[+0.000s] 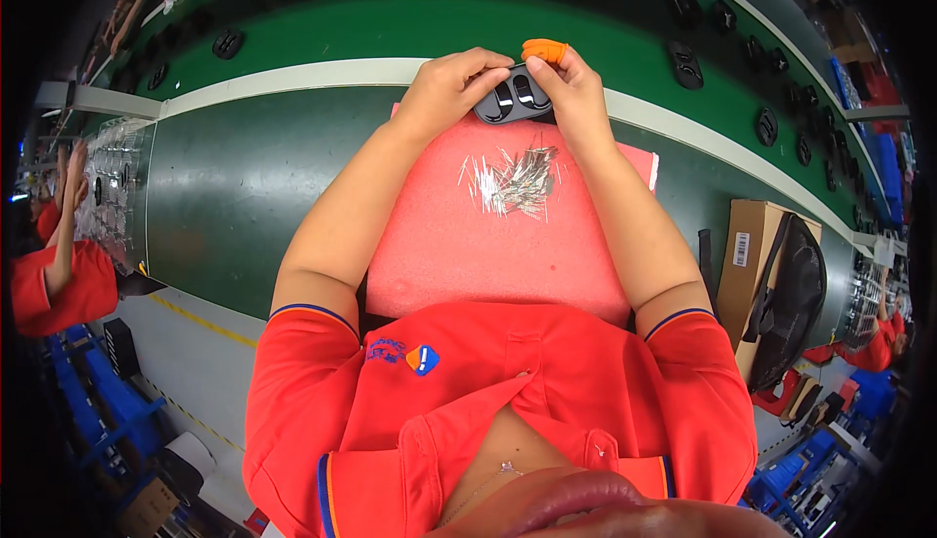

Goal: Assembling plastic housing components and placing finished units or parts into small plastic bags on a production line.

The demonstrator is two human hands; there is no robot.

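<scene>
Both my hands meet at the far edge of a pink foam pad [468,265], closed around a small rounded dark grey case [514,106] with two glossy black shapes in its face. My left hand [451,91] pinches its upper left side. On the opposite side my right hand [576,99] grips it with the thumb across the top edge. An orange finger cot [545,51] covers one right fingertip. Loose thin metal pins [517,186] lie heaped on the foam, just below the case. Whether a pin is between my fingers is too small to make out.
Beyond a pale rail [293,77] runs a green belt [390,25] bearing several dark cases [685,64]. A cardboard box [747,245] and a black bag [793,279] stand at the right. Clear trays [112,182] and a person in red [68,279] are on the left.
</scene>
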